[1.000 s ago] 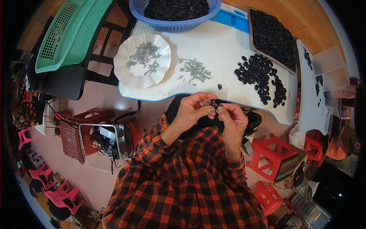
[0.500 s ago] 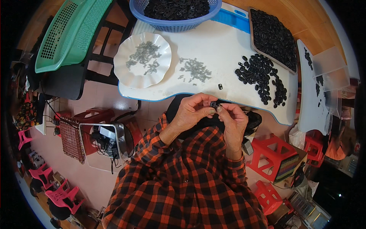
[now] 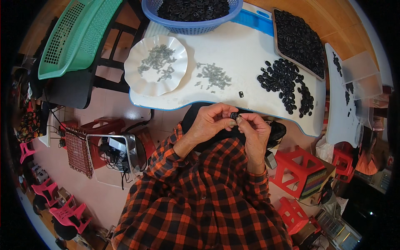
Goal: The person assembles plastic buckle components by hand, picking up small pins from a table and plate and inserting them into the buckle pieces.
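In front of my body, just off the table's near edge, my left hand [image 3: 208,125] and my right hand [image 3: 255,132] meet at the fingertips. Between them they pinch a small black plastic piece [image 3: 234,115], which looks like a cord lock; the fingers hide much of it. A similar black two-holed piece [image 3: 241,94] lies alone on the white table [image 3: 246,46] just beyond my hands. Farther left is a loose heap of tiny metal springs [image 3: 213,76]. To the right spreads a pile of black oval pieces [image 3: 281,79].
A scalloped white plate [image 3: 180,77] holds more springs. Behind it stands a blue basket [image 3: 191,27] full of black pieces; a tray [image 3: 296,64] of them sits at the far right. A green basket [image 3: 62,68] is at left. Red stools [image 3: 287,166] stand on the floor to my right.
The black piece has turned slightly between my fingertips and its parts appear closer together. My hands have barely shifted, and the things on the table lie as before.
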The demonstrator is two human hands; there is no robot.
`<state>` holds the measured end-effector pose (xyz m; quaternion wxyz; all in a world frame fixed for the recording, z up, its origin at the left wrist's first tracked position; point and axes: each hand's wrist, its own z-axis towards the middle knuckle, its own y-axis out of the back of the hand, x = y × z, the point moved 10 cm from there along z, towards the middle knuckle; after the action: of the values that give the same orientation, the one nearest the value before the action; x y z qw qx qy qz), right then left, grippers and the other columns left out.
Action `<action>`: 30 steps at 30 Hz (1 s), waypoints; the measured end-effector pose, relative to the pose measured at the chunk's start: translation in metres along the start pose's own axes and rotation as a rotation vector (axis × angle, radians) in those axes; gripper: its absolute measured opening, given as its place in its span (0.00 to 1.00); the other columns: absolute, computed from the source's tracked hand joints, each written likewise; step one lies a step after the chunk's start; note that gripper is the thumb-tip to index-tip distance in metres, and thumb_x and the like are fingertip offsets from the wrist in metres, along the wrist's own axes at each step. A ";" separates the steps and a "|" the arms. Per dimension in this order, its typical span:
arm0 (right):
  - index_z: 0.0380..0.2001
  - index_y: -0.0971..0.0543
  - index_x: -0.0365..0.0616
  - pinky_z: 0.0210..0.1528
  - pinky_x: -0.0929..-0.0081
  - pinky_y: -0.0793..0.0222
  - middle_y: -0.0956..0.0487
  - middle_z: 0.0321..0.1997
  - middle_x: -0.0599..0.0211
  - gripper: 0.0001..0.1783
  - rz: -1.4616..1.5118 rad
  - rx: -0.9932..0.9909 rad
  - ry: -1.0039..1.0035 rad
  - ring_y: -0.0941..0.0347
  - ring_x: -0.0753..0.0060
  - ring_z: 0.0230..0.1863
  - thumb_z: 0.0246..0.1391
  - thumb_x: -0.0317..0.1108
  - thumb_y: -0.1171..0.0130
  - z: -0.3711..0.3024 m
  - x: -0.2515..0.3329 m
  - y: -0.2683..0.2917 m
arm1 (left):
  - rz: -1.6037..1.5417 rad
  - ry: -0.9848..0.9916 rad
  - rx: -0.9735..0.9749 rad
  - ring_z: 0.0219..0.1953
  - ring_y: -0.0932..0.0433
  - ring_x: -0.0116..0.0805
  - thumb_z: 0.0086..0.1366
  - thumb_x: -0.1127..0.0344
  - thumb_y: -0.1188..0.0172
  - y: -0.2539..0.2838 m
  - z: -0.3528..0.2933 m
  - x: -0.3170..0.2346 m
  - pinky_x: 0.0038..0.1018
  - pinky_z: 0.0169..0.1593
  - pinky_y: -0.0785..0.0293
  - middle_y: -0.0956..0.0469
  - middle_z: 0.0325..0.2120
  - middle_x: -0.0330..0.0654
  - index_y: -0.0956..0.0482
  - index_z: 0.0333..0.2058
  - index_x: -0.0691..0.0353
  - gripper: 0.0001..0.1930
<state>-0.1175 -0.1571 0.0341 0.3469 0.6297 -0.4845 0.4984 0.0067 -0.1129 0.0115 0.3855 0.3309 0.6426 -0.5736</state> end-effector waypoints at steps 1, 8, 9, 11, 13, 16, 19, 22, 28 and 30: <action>0.29 0.21 0.35 0.27 0.89 0.41 0.24 0.23 0.73 0.03 0.000 0.001 0.000 0.35 0.88 0.23 0.49 0.22 0.41 0.000 0.000 0.000 | 0.000 0.000 -0.001 0.30 0.23 0.23 0.61 0.77 0.43 0.001 0.000 0.000 0.19 0.34 0.23 0.23 0.30 0.38 0.26 0.46 0.67 0.13; 0.29 0.21 0.35 0.26 0.88 0.42 0.25 0.23 0.74 0.03 -0.014 0.021 -0.010 0.36 0.88 0.23 0.48 0.22 0.41 0.001 0.000 0.000 | 0.031 -0.007 0.017 0.31 0.23 0.23 0.60 0.77 0.42 -0.001 0.000 -0.001 0.19 0.34 0.24 0.23 0.30 0.38 0.26 0.45 0.67 0.13; 0.29 0.21 0.35 0.26 0.88 0.42 0.25 0.23 0.74 0.03 -0.012 0.020 -0.010 0.36 0.88 0.23 0.48 0.22 0.41 0.001 0.000 0.000 | 0.018 -0.011 0.014 0.31 0.23 0.23 0.60 0.77 0.42 0.000 0.000 -0.001 0.19 0.34 0.24 0.23 0.30 0.38 0.26 0.45 0.67 0.13; 0.30 0.21 0.34 0.26 0.88 0.41 0.25 0.23 0.73 0.04 -0.005 0.022 -0.008 0.36 0.88 0.23 0.48 0.22 0.41 0.000 0.000 -0.001 | 0.027 -0.008 0.013 0.31 0.23 0.23 0.60 0.77 0.42 -0.001 0.000 -0.003 0.19 0.34 0.24 0.23 0.30 0.38 0.26 0.45 0.68 0.13; 0.30 0.21 0.34 0.26 0.88 0.41 0.24 0.23 0.73 0.04 0.003 0.027 -0.006 0.35 0.88 0.23 0.48 0.22 0.41 0.000 -0.001 -0.002 | 0.037 -0.006 0.012 0.30 0.23 0.23 0.60 0.77 0.42 0.000 -0.001 -0.003 0.19 0.34 0.24 0.23 0.30 0.38 0.26 0.45 0.68 0.13; 0.30 0.21 0.34 0.26 0.88 0.41 0.24 0.24 0.73 0.04 0.004 0.021 -0.006 0.35 0.88 0.23 0.48 0.22 0.41 0.000 -0.001 -0.002 | 0.019 0.001 0.008 0.30 0.23 0.23 0.60 0.77 0.42 0.000 -0.001 -0.001 0.19 0.34 0.24 0.23 0.30 0.38 0.26 0.44 0.68 0.13; 0.30 0.21 0.34 0.26 0.88 0.41 0.24 0.24 0.72 0.04 0.013 0.023 -0.012 0.35 0.87 0.23 0.48 0.22 0.41 0.000 -0.001 -0.001 | 0.022 0.005 0.009 0.30 0.23 0.23 0.60 0.77 0.42 0.000 0.000 0.000 0.19 0.33 0.24 0.23 0.30 0.39 0.25 0.44 0.68 0.13; 0.30 0.21 0.34 0.26 0.88 0.40 0.24 0.24 0.72 0.04 0.011 0.020 -0.026 0.34 0.87 0.23 0.49 0.21 0.41 0.000 -0.003 -0.001 | 0.013 -0.008 0.005 0.30 0.23 0.23 0.60 0.77 0.42 0.001 -0.001 0.000 0.18 0.32 0.24 0.23 0.30 0.39 0.26 0.44 0.68 0.13; 0.31 0.21 0.35 0.27 0.90 0.40 0.25 0.24 0.75 0.05 0.050 0.089 -0.034 0.35 0.88 0.24 0.50 0.26 0.40 0.001 -0.002 -0.005 | 0.005 -0.020 0.025 0.30 0.23 0.24 0.60 0.78 0.42 0.001 -0.001 -0.003 0.19 0.32 0.24 0.22 0.32 0.40 0.26 0.45 0.68 0.13; 0.32 0.21 0.35 0.27 0.89 0.40 0.24 0.25 0.74 0.06 0.082 0.115 -0.052 0.34 0.88 0.24 0.51 0.26 0.40 0.001 -0.002 -0.008 | -0.007 -0.015 0.027 0.31 0.23 0.24 0.60 0.78 0.42 0.001 -0.001 -0.002 0.18 0.33 0.24 0.22 0.32 0.40 0.26 0.45 0.68 0.13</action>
<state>-0.1097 -0.1551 0.0318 0.2768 0.6408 -0.4893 0.5228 0.0081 -0.1117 0.0128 0.3840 0.3293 0.6330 -0.5860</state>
